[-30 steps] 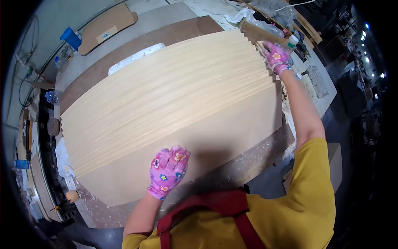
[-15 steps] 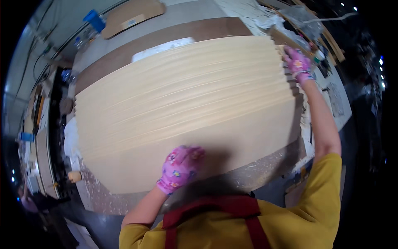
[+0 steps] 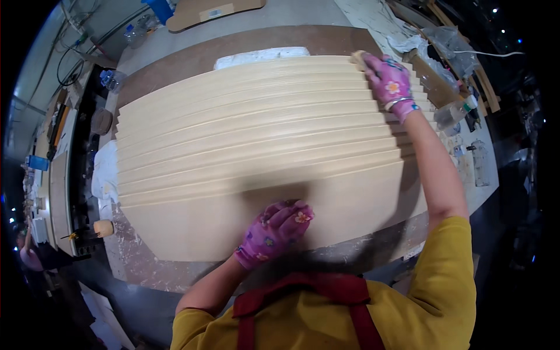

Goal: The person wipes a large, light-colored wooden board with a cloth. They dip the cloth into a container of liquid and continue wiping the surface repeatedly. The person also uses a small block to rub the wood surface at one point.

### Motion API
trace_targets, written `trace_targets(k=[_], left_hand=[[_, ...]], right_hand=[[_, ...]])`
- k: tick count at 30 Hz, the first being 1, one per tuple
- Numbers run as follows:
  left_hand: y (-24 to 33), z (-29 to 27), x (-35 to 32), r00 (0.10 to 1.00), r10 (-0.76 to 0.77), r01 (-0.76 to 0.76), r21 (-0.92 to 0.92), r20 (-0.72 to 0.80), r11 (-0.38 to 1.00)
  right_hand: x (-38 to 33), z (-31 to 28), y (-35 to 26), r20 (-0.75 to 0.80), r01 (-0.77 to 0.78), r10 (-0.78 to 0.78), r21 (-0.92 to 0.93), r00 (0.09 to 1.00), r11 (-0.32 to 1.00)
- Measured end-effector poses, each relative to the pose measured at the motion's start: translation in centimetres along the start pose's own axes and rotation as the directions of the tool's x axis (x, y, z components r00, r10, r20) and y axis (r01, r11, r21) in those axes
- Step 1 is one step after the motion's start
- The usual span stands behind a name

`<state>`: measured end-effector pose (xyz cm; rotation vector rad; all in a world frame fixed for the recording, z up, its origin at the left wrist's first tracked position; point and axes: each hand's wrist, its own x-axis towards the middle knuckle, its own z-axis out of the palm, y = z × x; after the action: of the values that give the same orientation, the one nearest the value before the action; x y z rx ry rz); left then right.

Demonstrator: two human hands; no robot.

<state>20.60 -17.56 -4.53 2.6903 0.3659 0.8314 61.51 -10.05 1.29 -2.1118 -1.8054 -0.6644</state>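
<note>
Sheets (image 3: 256, 128) lie stepped under the right hand (image 3: 389, 81), grasping a tan piece (image 3: 357, 58); left hand (image 3: 276, 233) half-curled, contents hidden.

Right hand (image 3: 391, 81): moved from just outside the right ends of the pale sheets (image 3: 251, 128) to over their far right corner, upper right, carrying a small tan pad (image 3: 359, 60).
Left hand (image 3: 275, 233): shifted from lower left of centre to lower centre.
Clear bottle (image 3: 450, 115): now visible lying at right, earlier mostly hidden behind the right hand.
Sheets: their layered edges now run more level across the frame.
Brown cardboard (image 3: 198, 16): slid from upper left to the top edge, now partly cut off.
</note>
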Motion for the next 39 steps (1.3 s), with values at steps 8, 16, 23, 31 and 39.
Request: trace_targets(k=[8,16,23,31,39], left_hand=[[0.0,-0.3,-0.5,0.982,-0.123,0.135,-0.078,0.144,0.988],[-0.1,0.4,-0.1,0.990,-0.094,0.103,-0.084,0.107,0.991],[0.8,-0.9,0.4,0.991,-0.035,0.017,0.134,0.128,0.991],[0.9,-0.1,1.4,0.999,0.037,-0.039,0.188,0.011,0.981],[1.0,0.0,1.2,0.996,-0.029,0.010,0.204,0.088,0.979]], right_hand=[[1.2,-1.5,-12.1,0.019,0.271,-0.286,0.255,0.958,0.928],[-3.0,-2.4,11.2,0.017,-0.169,0.183,-0.318,0.983,0.933],[-0.9,-2.9,-2.9,0.262,-0.088,-0.002,0.329,0.965,0.940],[-5.6,-2.9,16.6,0.149,-0.354,0.372,-0.133,0.916,0.926],[-5.2,-4.2,15.2,0.162,-0.423,0.441,-0.136,0.883,0.896]])
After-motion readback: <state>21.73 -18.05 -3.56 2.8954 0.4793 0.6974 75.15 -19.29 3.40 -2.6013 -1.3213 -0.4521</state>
